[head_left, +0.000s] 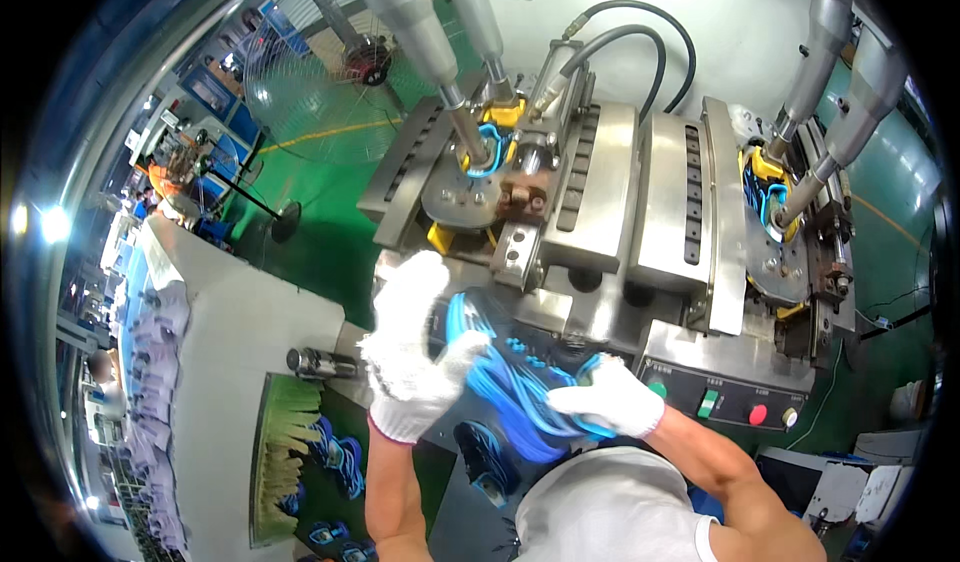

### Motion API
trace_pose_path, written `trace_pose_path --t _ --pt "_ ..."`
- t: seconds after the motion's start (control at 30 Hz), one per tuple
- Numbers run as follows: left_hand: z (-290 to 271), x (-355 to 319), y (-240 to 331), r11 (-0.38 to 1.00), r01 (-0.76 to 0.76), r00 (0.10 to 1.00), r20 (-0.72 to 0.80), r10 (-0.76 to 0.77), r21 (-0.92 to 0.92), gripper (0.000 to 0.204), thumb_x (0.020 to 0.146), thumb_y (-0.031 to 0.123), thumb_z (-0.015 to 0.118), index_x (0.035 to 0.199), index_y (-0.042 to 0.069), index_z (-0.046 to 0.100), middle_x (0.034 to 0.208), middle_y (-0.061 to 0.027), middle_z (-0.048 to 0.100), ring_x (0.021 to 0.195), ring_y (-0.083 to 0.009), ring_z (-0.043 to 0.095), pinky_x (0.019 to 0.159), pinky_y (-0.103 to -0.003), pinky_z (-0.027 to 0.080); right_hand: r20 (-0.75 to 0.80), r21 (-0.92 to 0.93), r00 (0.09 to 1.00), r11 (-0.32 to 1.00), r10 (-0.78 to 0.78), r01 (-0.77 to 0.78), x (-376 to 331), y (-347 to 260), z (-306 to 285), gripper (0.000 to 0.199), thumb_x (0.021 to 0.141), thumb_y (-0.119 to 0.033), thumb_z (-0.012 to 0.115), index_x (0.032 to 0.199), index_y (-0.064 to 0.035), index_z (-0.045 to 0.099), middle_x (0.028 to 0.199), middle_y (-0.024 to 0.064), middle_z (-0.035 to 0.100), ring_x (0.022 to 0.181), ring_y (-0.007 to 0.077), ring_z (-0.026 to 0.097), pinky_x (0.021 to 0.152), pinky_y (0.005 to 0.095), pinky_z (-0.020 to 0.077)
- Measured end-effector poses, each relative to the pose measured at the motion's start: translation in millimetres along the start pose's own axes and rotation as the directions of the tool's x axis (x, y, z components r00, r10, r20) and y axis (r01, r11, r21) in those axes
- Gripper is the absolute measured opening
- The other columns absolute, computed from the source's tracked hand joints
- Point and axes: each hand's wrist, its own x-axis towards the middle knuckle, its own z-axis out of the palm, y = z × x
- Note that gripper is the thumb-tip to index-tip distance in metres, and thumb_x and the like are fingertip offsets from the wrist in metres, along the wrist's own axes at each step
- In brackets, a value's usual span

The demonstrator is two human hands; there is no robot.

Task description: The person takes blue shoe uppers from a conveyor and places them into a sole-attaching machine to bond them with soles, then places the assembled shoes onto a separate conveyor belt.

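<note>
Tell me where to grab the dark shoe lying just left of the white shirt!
Maybe pinch the dark shoe across its long sides, from above on the left: it looks long and narrow, and the held blue shoe crowds its right.

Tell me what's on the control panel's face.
The control panel shows a green button, a green switch, a red button and a pale knob. The right hand hides its lower left corner; anything there cannot be seen.

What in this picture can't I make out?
All in the head view:
Part of the blue shoe: covered by the right hand.
Part of the blue piece in the left press: behind the metal rod.
Lower part of the white shirt: cut off by the lower edge.
Orange patch, far left: too small to identify.
</note>
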Motion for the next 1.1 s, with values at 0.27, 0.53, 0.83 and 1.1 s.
trace_pose_path --t 0.27,0.53,0.83,1.1 --pt "46 -18 -64 0.889 0.405 0.912 0.022 -0.410 -0.212 0.059 0.092 0.002 0.072 0.147 0.000 0.050 0.145 -0.0185 0.055 0.126 -0.0291 0.061 0.108 -0.039 0.051 -0.152 0.746 0.924 0.572 -0.351 0.341 -46 38 -46 0.075 0.082 -0.001 0.078 0.149 0.0049 0.046 0.132 0.0222 0.066 0.110 0.0330 0.073 0.094 0.0455 0.0625" --pt "66 -23 -81 0.968 0.250 0.967 0.050 -0.248 -0.033 0.052 0.095 0.009 0.072 0.143 -0.001 0.055 0.140 -0.0204 0.060 0.128 -0.0344 0.060 0.111 -0.042 0.046 -0.346 0.731 0.864 0.471 -0.367 0.493 -43 61 -50 0.045 0.085 -0.003 0.076 0.126 0.0092 0.063 0.120 0.0184 0.072 0.104 0.0285 0.073 0.094 0.0433 0.0618" --pt "97 -6 -106 0.989 0.142 0.988 0.073 -0.139 -0.046 0.042 0.095 0.011 0.071 0.135 0.003 0.062 0.135 -0.0188 0.064 0.126 -0.0369 0.060 0.109 -0.044 0.048 -0.379 0.650 0.860 0.563 -0.342 0.511 -41 43 -30 0.063 0.083 0.005 0.069 0.143 0.0050 0.051 0.119 0.0192 0.071 0.098 0.0291 0.074 0.084 0.0430 0.0645" --pt "177 47 -178 0.990 0.092 0.975 0.210 -0.068 -0.110 0.039 0.101 0.015 0.059 0.139 0.005 0.060 0.140 -0.0210 0.060 0.133 -0.0382 0.055 0.115 -0.046 0.041 -0.417 0.626 0.844 0.568 -0.337 0.535 -40 16 -21 0.077 0.079 0.000 0.069 0.151 0.0040 0.042 0.129 0.0230 0.067 0.115 0.0379 0.069 0.099 0.0505 0.0589"
